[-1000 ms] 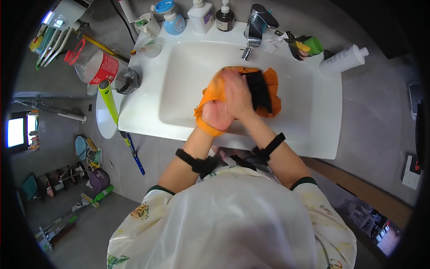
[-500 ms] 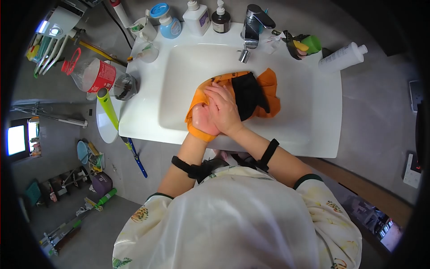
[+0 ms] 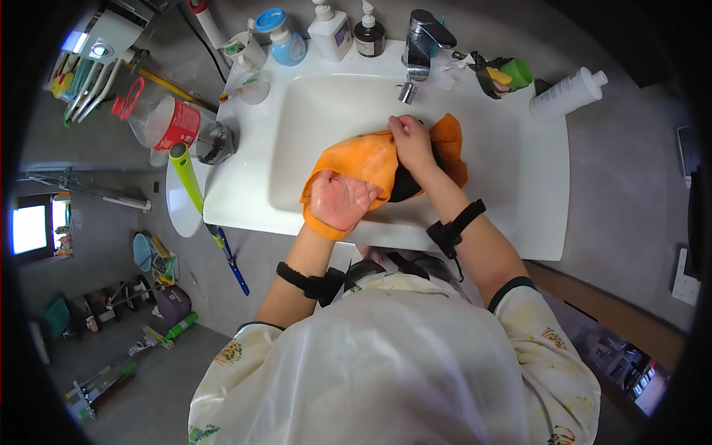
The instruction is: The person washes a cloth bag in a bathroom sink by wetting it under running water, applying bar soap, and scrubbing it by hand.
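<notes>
Since the earlier frame the two hands have separated: they lay stacked on the cloth, and now the right hand [image 3: 412,141] has gone toward the tap while the left hand [image 3: 340,200] has turned palm up.

Nearest, the left hand lies open, fingers spread, with the orange cloth [image 3: 363,159] draped under and around it; it supports rather than grips. Beyond it, the right hand is closed, pinching the cloth's upper edge where the orange meets a black part [image 3: 404,185]. The cloth sits inside the basin [image 3: 504,185], near its middle, bunched and partly opened out.

Progress, as judged: the cloth looks wet and worked over, apparently mid-wash. No running water shows at the tap [image 3: 420,41], and no suds can be made out. Rinsing, wringing and removal from the basin appear still to be done.

Farther back, pump bottles [image 3: 331,31] stand along the rear rim; a white bottle [image 3: 567,95] lies at the far right.
</notes>
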Motion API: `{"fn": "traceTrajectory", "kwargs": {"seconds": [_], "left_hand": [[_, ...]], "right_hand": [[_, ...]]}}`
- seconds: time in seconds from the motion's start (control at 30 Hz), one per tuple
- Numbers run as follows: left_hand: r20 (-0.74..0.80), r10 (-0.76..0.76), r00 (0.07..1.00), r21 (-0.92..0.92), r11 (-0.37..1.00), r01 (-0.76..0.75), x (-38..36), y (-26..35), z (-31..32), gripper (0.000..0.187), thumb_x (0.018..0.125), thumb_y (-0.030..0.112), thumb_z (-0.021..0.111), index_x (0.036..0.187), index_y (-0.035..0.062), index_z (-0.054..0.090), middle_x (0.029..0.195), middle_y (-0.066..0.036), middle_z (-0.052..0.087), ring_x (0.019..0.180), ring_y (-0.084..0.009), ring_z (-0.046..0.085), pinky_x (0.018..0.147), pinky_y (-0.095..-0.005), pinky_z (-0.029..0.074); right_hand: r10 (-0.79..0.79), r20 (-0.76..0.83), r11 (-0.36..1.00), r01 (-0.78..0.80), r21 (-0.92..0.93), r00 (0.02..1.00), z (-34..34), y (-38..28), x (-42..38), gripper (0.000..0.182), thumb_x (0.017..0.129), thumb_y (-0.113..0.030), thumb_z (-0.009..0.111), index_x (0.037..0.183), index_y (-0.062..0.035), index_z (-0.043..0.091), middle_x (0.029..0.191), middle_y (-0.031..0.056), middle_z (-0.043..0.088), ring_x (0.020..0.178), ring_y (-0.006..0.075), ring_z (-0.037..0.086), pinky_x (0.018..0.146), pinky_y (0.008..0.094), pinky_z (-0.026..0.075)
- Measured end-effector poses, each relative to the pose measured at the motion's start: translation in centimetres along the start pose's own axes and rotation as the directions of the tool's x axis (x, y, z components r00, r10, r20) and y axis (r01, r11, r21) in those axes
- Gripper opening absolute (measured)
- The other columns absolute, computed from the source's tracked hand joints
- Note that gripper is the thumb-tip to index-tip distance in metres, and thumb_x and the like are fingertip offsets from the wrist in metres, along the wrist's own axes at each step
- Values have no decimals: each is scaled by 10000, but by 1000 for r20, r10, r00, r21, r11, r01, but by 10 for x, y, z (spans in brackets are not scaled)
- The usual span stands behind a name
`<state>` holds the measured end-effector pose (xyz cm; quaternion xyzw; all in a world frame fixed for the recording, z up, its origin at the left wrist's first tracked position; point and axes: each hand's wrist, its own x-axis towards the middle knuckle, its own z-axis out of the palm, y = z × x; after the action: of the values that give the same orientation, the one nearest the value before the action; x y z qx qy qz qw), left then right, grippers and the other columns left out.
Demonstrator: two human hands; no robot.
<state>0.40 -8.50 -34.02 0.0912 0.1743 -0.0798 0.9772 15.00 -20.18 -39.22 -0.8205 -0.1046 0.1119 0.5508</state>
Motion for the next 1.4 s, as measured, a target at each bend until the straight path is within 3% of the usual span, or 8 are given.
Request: {"fn": "traceTrajectory", "kwargs": {"seconds": [0.07, 0.27, 0.4, 0.57, 0.93, 1.03, 1.17, 1.4], "left_hand": [[313, 11, 950, -24, 1000, -4, -4, 8, 0, 522, 958, 384, 216, 1317, 75, 436, 1382, -107, 458, 1238, -327, 448, 985, -444, 376], [138, -21, 990, 110, 994, 6, -8, 45, 16, 549, 974, 399, 213, 1361, 51, 387, 1387, -126, 456, 1261, -350, 450, 945, -493, 428], [206, -214, 955, 282, 947, 152, 4, 78, 16, 531, 985, 368, 211, 1373, 44, 377, 1355, -140, 488, 1214, -338, 503, 975, -497, 434], [105, -192, 976, 627, 774, 85, 28, 136, 2, 479, 978, 329, 327, 1340, 33, 432, 1325, -131, 519, 1200, -281, 525, 988, -444, 444], [257, -112, 960, 526, 850, -41, 5, 101, 4, 467, 862, 145, 634, 1287, 10, 496, 1201, -107, 603, 1099, -199, 582, 971, -332, 443], [243, -510, 825, 831, 548, 94, -7, 150, 15, 447, 854, 159, 645, 1259, 8, 530, 1208, -101, 604, 1108, -195, 579, 943, -322, 451], [-231, 330, 915, 485, -776, 402, -5, 215, -1, 262, 902, 211, 609, 1090, 33, 653, 999, -61, 681, 939, -151, 615, 854, -298, 473], [240, 39, 970, 937, 253, -242, -32, 22, 23, 389, 955, 327, 502, 1136, -1, 609, 1099, -93, 641, 990, -181, 590, 927, -319, 439]], "right_hand": [[50, 12, 999, -50, -19, 999, -20, 1, 1, 301, 867, -287, 585, 966, -6, 625, 976, 208, 630, 890, 349, 603, 774, 375, 467], [-416, 185, 875, 447, -186, 890, -64, 10, -39, 438, 819, -244, 672, 1171, -14, 551, 1064, 173, 619, 913, 310, 606, 815, 358, 467], [-125, 374, 892, 270, -364, 919, -79, 17, -31, 369, 869, -211, 628, 1174, -18, 550, 959, 88, 631, 835, 237, 602, 778, 331, 467], [39, 604, 790, -395, 469, 796, -110, -29, -31, 133, 924, -202, 578, 964, -75, 581, 697, -85, 426, 559, 18, 378, 488, 193, 321], [90, 398, 593, -370, 715, 913, -147, -87, -41, 145, 895, -140, 568, 1028, -83, 564, 780, -68, 537, 569, 0, 484, 446, 165, 347], [-70, 398, 477, -320, 818, 915, -159, -92, -41, 203, 921, -141, 507, 1094, -45, 550, 895, -8, 591, 695, 56, 573, 505, 184, 426], [-14, 226, 439, -197, 877, 974, -160, -117, -44, 292, 947, -160, 423, 1170, -1, 525, 1071, 88, 574, 975, 156, 578, 670, 202, 493], [-38, 472, 376, -425, 823, 881, -135, -88, -28, 185, 931, -184, 478, 1036, -76, 584, 830, -13, 568, 696, 67, 520, 494, 179, 380]]}}
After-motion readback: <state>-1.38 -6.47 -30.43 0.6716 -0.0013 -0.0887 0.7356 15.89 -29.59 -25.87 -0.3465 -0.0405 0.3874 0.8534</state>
